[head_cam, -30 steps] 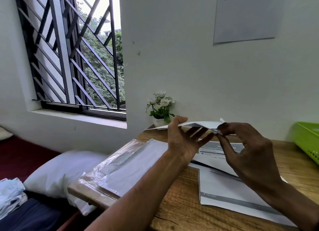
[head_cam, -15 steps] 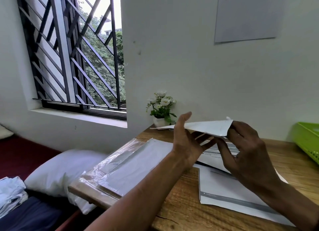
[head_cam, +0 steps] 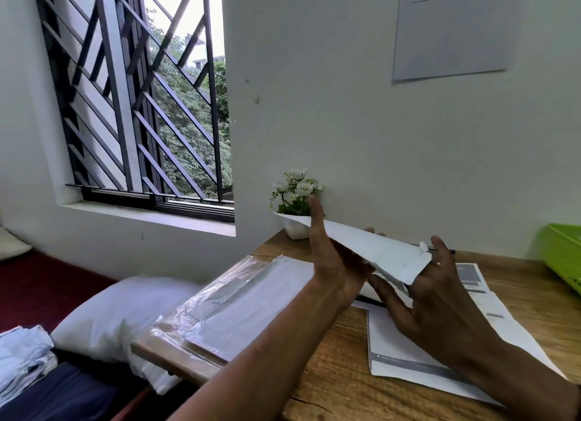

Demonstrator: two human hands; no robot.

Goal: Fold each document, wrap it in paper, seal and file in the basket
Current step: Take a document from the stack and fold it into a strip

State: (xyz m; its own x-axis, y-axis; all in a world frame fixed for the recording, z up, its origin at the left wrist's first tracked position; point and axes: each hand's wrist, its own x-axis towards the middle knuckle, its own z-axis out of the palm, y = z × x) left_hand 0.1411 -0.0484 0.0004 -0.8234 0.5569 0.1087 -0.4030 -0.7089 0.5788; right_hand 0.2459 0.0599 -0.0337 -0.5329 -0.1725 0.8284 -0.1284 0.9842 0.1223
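Note:
I hold a white folded paper packet [head_cam: 374, 252] in the air above the wooden table [head_cam: 339, 376]. My left hand [head_cam: 330, 257] grips its left part, thumb on top and fingers underneath. My right hand [head_cam: 437, 298] holds the right end from below, its fingers spread under the paper. The packet tilts down to the right. More printed documents [head_cam: 405, 354] lie flat on the table beneath my right hand. The green basket [head_cam: 562, 257] stands at the right edge of the view, partly cut off.
A plastic-wrapped stack of paper [head_cam: 226, 304] lies on the table's left part. A small white pot with flowers [head_cam: 295, 200] stands by the wall. A white pillow [head_cam: 116, 317] and bedding lie left of the table, below a barred window [head_cam: 141, 97].
The packet has tilted from nearly level to sloping down to the right. My right hand has slid under its right end, fingers spreading. The left thumb has come up over the top.

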